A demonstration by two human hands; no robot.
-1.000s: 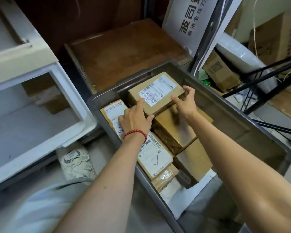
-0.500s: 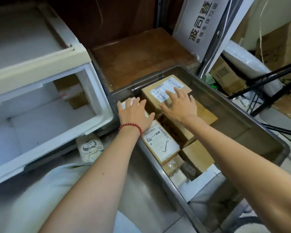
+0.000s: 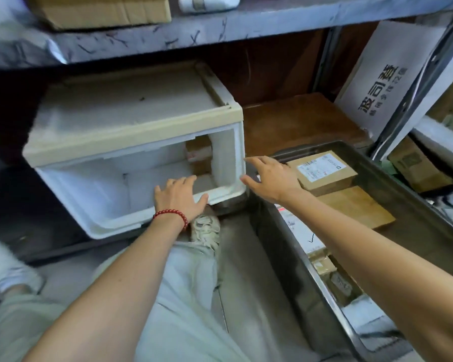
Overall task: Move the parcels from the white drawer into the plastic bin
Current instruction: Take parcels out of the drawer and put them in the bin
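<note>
The fingers of the left hand were straight and spread, grasping nothing, palm down over the front rim of the white drawer. The fingers of the right hand were likewise released and empty, just beside the drawer's right front corner, above the near edge of the plastic bin. One brown parcel lay at the drawer's back right; a labelled parcel and a plain parcel lay in the bin.

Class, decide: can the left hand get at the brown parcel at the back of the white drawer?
Probably yes: the left hand is open above the front rim of the white drawer, with nothing between it and the brown parcel.
</note>
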